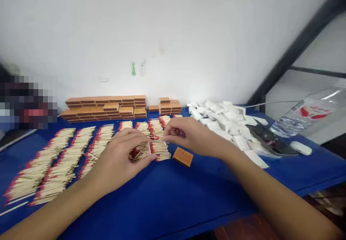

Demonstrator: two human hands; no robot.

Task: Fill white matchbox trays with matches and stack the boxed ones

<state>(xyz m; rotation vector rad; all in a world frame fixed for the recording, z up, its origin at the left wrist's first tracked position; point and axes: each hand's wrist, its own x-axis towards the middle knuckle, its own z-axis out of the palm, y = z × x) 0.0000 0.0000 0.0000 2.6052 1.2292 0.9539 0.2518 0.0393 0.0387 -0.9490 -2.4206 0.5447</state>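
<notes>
My left hand (123,157) grips a small white matchbox tray (149,147) between thumb and fingers. Matches (159,147) with red heads to the left fill the tray. Just right of it, my right hand (181,133) is closed in a pinch at the matches' far end; whatever its fingertips hold is too small to make out. An orange matchbox cover (183,156) lies on the blue table below my right hand. Behind and beneath the tray, more loose matches (155,128) lie in rows, partly hidden by my hands.
Long rows of matches (58,164) spread over the left side of the blue table (162,204). Orange matchboxes (108,108) are stacked along the wall. White trays (224,119) form a pile at right, beside a phone (273,140), a white mouse-like object (300,148) and a plastic bottle (308,112).
</notes>
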